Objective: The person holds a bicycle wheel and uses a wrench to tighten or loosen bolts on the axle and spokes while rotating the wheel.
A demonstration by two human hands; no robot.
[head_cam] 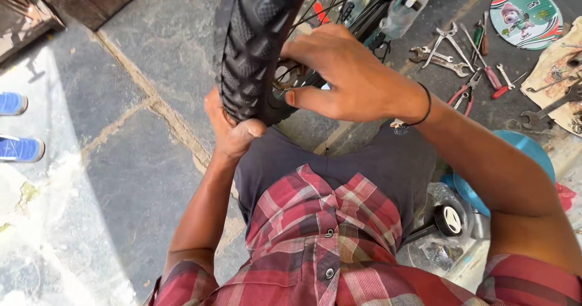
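Observation:
A black knobby bicycle tyre (251, 39) on a spoked wheel stands upright in front of me, between my knees. My left hand (229, 127) grips the tyre's lower edge from the left, thumb pressed on the tread. My right hand (342, 76) reaches over from the right and clasps the tyre's side and rim, fingers curled against the sidewall. A black band circles my right wrist. The spokes (339, 3) run up behind my right hand.
Wrenches and spanners (442, 54) and red-handled pliers (467, 91) lie on the stone floor at upper right, beside a round printed disc (524, 8). A blue bowl (533, 154) and a small black wheel (450, 220) sit at my right. Another person's blue shoes (18, 148) stand at left.

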